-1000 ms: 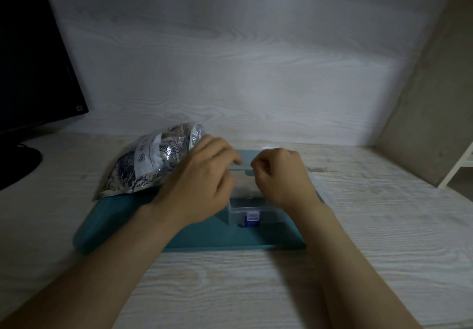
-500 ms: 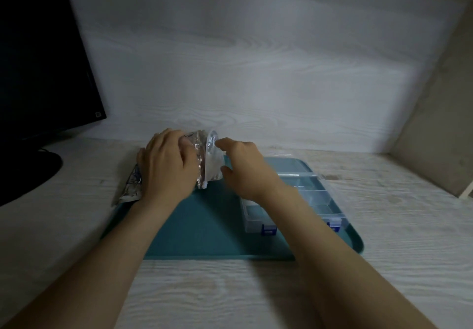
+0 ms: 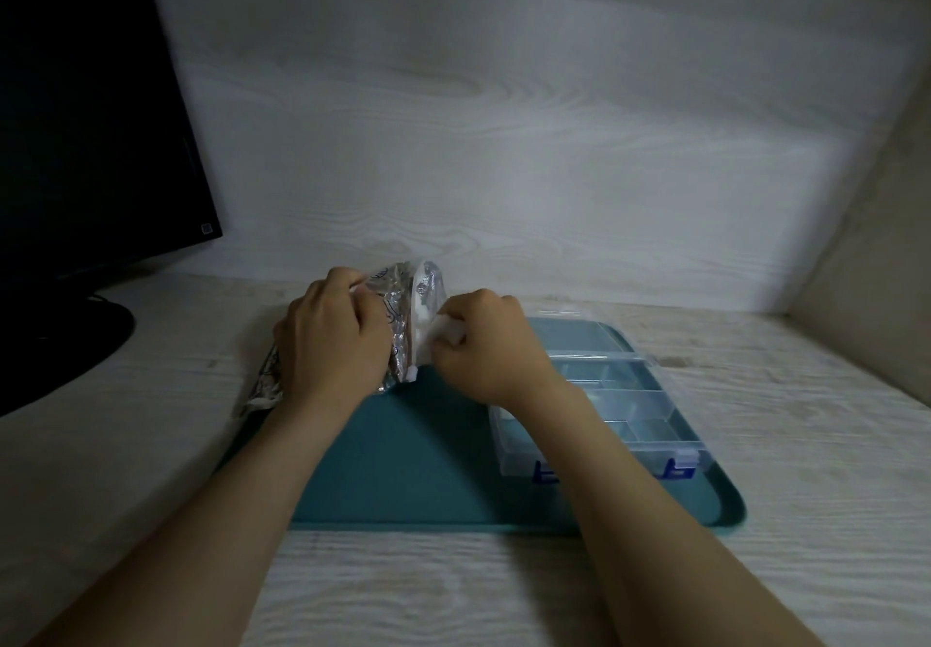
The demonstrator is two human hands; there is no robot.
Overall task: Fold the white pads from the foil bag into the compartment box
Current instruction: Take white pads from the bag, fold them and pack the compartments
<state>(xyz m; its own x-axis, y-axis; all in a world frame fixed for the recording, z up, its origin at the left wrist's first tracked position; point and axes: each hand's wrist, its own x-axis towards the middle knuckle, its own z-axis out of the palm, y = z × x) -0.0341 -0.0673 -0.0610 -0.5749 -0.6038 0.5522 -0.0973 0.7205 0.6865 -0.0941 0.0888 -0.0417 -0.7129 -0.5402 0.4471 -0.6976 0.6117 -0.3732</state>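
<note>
left hand (image 3: 332, 344) curled over the foil bag (image 3: 403, 294), fingers wrapped on its top edge near the mouth, gripping it and holding it down; right hand (image 3: 491, 352) closed in a loose fist just right of the bag mouth, fingers pinching a white pad (image 3: 447, 331) that touches the opening, can't tell how much of the pad is inside the bag. bag lies at the back-left corner of the teal tray (image 3: 403, 470), tail end hanging off onto the wood table (image 3: 806, 420). clear compartment box (image 3: 629, 410) sits on the right side of the tray, lid (image 3: 579, 339) flipped open toward the back, blue latches (image 3: 677, 470) at the near edge, right forearm crosses its left end. visible compartments look clear, contents hard to read. dark monitor (image 3: 90, 117) at far left, off the tray
</note>
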